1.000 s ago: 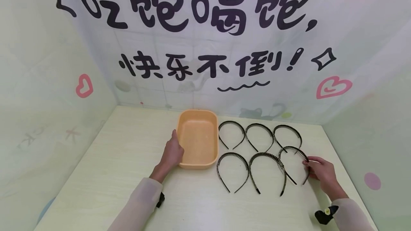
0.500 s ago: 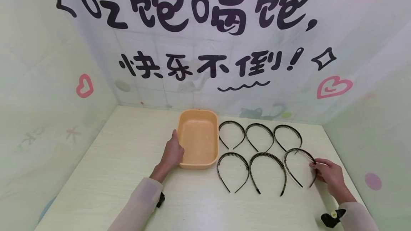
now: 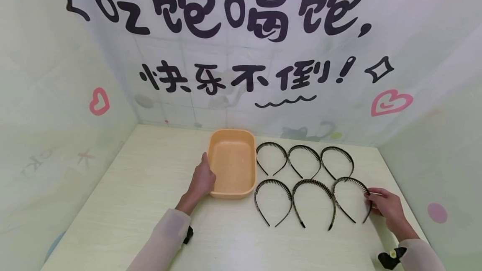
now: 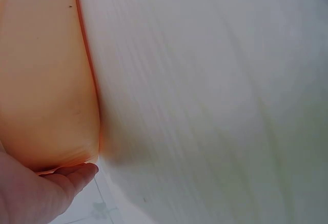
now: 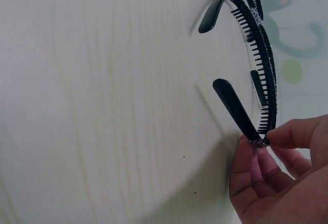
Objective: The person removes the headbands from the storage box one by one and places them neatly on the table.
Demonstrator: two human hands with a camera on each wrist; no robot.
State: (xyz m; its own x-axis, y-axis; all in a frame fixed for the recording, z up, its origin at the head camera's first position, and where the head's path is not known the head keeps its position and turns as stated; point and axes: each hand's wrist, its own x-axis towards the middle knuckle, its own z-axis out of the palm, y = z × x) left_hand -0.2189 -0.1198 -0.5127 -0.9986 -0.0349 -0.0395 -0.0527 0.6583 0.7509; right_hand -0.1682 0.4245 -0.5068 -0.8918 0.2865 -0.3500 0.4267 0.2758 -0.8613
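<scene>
On the left side of a light-orange plastic bin (image 3: 232, 166), my left hand (image 3: 201, 177) grips its edge; in the left wrist view the fingers (image 4: 82, 179) curl round the bin. My right hand (image 3: 385, 205) pinches the right arm of a black toothed headband (image 3: 351, 178) in the front row. In the right wrist view thumb and fingers meet on the band near its bend. Beside it lie two more front-row headbands, a middle one (image 3: 312, 181) and a left one (image 3: 273, 181). The held headband's left side touches or nearly touches the middle one.
A back row holds a left headband (image 3: 271, 143), a middle headband (image 3: 304, 147) and a right headband (image 3: 337, 148). The pale wooden table (image 3: 233, 237) meets a printed back curtain (image 3: 211, 108), with side walls left and right.
My right hand has moved right and slightly toward me with the headband, drawing it off the overlap with its neighbour, then a little back left. The left hand and bin stay put.
</scene>
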